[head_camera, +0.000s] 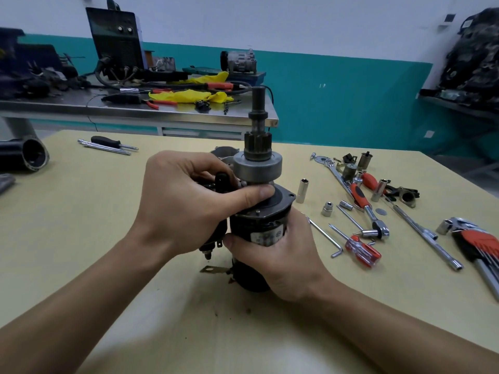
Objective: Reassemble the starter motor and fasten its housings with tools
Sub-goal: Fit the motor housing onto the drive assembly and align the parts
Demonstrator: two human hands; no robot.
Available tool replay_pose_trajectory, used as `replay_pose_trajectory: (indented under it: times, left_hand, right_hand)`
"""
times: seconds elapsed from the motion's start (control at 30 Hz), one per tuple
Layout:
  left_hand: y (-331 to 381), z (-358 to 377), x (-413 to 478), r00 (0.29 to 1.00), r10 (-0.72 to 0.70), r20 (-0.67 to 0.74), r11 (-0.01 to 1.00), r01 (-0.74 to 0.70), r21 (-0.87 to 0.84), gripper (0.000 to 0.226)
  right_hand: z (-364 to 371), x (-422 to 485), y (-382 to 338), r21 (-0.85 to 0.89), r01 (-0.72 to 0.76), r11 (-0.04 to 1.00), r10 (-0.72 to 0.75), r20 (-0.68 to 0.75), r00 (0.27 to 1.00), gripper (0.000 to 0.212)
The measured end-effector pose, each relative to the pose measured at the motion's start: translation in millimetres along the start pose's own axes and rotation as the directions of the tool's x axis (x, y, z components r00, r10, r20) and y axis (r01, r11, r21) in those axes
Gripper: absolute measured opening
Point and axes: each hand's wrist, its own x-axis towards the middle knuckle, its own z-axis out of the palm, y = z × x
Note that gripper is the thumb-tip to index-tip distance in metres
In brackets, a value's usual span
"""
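Note:
The black starter motor body stands upright on the tan table. Its shaft with the pinion gear and grey clutch drum sticks up out of the top. My right hand wraps around the lower body from the right. My left hand grips the black solenoid and shift-lever part at the motor's upper left, thumb pressed against the collar under the clutch drum. An aluminium nose housing sits behind the motor, mostly hidden by my left hand.
Sockets, a ratchet, a red-handled screwdriver, a hex key and a hex key set lie to the right. A black screwdriver and rods lie far left, near a dark cylindrical housing. A cluttered steel bench stands behind.

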Motion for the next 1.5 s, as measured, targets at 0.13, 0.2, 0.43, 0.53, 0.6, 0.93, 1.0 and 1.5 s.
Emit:
replay_pose_trajectory:
  times: [0.13, 0.2, 0.43, 0.53, 0.6, 0.93, 1.0, 1.5]
  left_hand:
    - [0, -1, 1, 0.999, -0.046, -0.012, 0.999, 0.046, -0.017, 0.046]
    - [1, -2, -1, 0.997, -0.069, -0.024, 0.998, 0.068, -0.014, 0.047]
    - [6, -3, -5, 1.000, -0.010, -0.029, 0.999, 0.012, 0.050, 0.046]
    - [4, -5, -6, 1.000, 0.009, -0.007, 1.000, -0.009, 0.030, 0.048]
    - [2, -5, -7, 1.000, 0.007, -0.013, 1.000, -0.007, 0.028, 0.048]
    - [1, -5, -11, 0.999, 0.041, -0.022, 0.999, -0.041, 0.029, 0.047]
    - [0, -5, -12, 0.999, 0.041, -0.025, 0.999, -0.040, 0.021, 0.047]
    - [8, -8, -12, 0.997, -0.008, 0.083, 0.993, -0.002, 0.122, 0.050]
  right_hand:
    - [0, 1, -3, 0.029, -0.007, 1.000, 0.007, 0.028, 1.000, 0.037]
    - [3, -1, -2, 0.010, -0.014, 1.000, 0.014, 0.002, 1.000, 0.036]
    - [-1, -3, -4, 0.024, -0.020, 1.000, 0.019, 0.026, 0.999, 0.039]
    - [-3, -4, -4, 0.024, -0.016, 1.000, 0.015, 0.047, 0.999, 0.040]
    - [0, -5, -3, 0.011, -0.011, 1.000, 0.011, 0.029, 1.000, 0.039]
    - [1, -5, -1, -0.025, 0.019, 0.999, -0.019, 0.001, 1.000, 0.046]
    - [-1, -5, 0, -0.020, 0.016, 1.000, -0.016, 0.014, 1.000, 0.047]
    - [-5, -2, 2, 0.102, 0.000, 0.995, -0.007, 0.068, 0.998, 0.045]
